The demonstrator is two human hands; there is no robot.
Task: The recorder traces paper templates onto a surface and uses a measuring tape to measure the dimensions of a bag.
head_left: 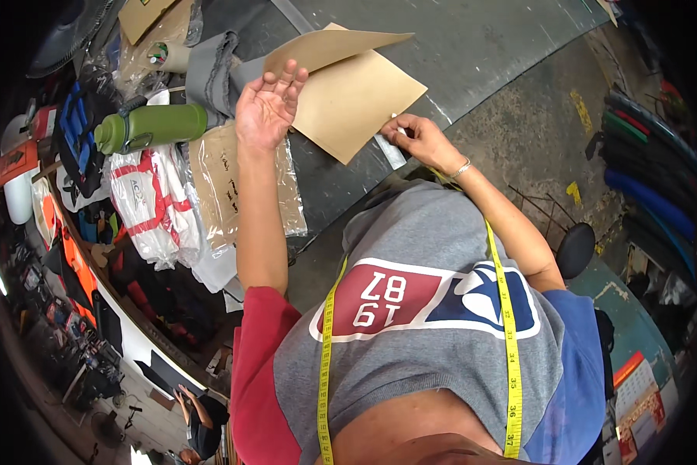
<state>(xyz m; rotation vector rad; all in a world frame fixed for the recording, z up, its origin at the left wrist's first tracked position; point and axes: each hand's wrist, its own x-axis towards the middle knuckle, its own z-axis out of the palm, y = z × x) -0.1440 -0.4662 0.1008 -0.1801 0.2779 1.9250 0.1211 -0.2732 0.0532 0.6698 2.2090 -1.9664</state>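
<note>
At upper left we had a green bottle; then our left hand, fingers loosely spread, beside the folded brown sheet at upper centre. Farther right, by a white strip, our right hand curled; whether it pinched anything we couldn't tell.

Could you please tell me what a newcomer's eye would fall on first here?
Probably the yellow tape measure, hanging down both sides of the grey shirt front. Then the green bottle, left of the open left hand, and the tan card on the dark table, between that hand and the right hand.
</note>
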